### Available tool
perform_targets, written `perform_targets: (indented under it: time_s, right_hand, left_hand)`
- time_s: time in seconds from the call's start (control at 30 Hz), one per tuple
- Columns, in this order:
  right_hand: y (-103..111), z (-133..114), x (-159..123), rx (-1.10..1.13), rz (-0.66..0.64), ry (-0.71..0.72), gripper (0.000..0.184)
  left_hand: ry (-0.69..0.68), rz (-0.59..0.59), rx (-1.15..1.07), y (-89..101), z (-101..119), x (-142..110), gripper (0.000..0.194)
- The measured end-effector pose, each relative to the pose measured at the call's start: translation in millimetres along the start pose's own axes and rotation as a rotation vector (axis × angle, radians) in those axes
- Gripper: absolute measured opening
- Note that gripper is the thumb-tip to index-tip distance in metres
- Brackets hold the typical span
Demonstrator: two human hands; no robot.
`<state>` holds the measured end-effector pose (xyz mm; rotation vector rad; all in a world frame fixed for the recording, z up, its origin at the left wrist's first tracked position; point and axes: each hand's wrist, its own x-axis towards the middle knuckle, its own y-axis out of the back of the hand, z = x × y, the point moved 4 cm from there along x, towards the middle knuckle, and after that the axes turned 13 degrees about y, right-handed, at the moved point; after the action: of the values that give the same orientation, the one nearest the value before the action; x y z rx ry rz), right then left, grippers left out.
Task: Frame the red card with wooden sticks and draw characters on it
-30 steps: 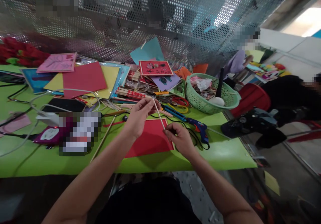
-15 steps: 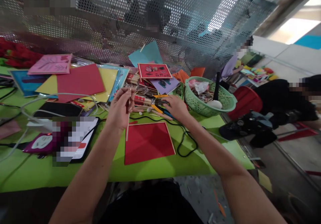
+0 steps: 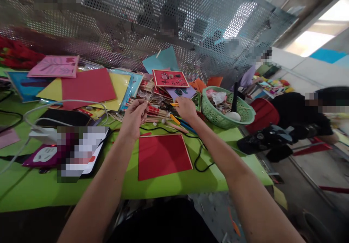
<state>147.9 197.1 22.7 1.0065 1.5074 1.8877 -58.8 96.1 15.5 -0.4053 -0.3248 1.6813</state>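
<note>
Red sheet nearer the body than pinched left hand, right hand curled at orange handle, holds unclear

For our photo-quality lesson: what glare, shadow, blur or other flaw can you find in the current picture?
Head view: glare streaks the perforated panel; head view: deep shadow under the table; head view: fine detail at the left hand too soft to read; head view: pixelation hides part of the lit screen.

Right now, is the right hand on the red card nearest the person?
No, the right hand is beyond the red card, at a slim orange item.
</note>
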Motion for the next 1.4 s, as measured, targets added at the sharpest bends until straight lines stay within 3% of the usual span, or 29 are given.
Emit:
perform_targets:
  time_s: [0.1,0.17,0.27,0.33,0.5,0.67,0.83,0.97,1.07,1.23,1.4]
  right_hand:
    - [9.9,9.4,-6.7,0.016,0.038,-0.100,0.028]
    - [16.5,17.8,-10.0,0.141,0.125,-0.165,0.023]
    - [21.6,29.1,-15.4,0.605,0.322,-0.265,0.010]
    - [21.2,28.8,-20.8,0.862,0.397,-0.302,0.014]
    - [16.5,-5.1,-44.2,1.136,0.353,-0.301,0.021]
    - [14.5,-44.8,-63.7,1.596,0.269,-0.262,0.034]
    - [10.7,-54.9,-67.1,1.743,0.189,-0.148,0.055]
    - [0.7,-63.9,-66.2,1.897,0.054,-0.073,0.046]
    - [-0.9,-64.6,-64.8,1.945,0.078,-0.045,0.046]
    - [5.4,-43.3,-68.5,1.863,0.219,-0.067,0.042]
    - [4.9,-33.9,-79.2,1.607,0.131,-0.130,0.037]
  left_hand:
    - [0.011,0.002,0.015,1.3,-3.1,1.9,0.016]
    - [0.014,-0.001,0.033,1.9,-5.1,3.3,0.017]
    - [0.018,-0.024,0.060,0.0,-7.8,3.3,0.019]
    - [0.028,-0.059,0.092,-4.5,-10.2,1.4,0.021]
    - [0.074,-0.170,0.177,-22.4,-20.4,-7.4,0.024]
    - [0.081,-0.206,0.179,-31.3,-23.9,-16.4,0.027]
    - [0.142,-0.258,0.156,-34.7,-26.9,-21.9,0.032]
    - [0.207,-0.332,0.133,-39.3,-33.4,-23.0,0.035]
    - [0.205,-0.337,0.139,-41.5,-33.9,-23.6,0.035]
    - [0.119,-0.270,0.261,-39.6,-27.4,-24.2,0.030]
    - [0.102,-0.246,0.282,-37.6,-25.5,-24.4,0.020]
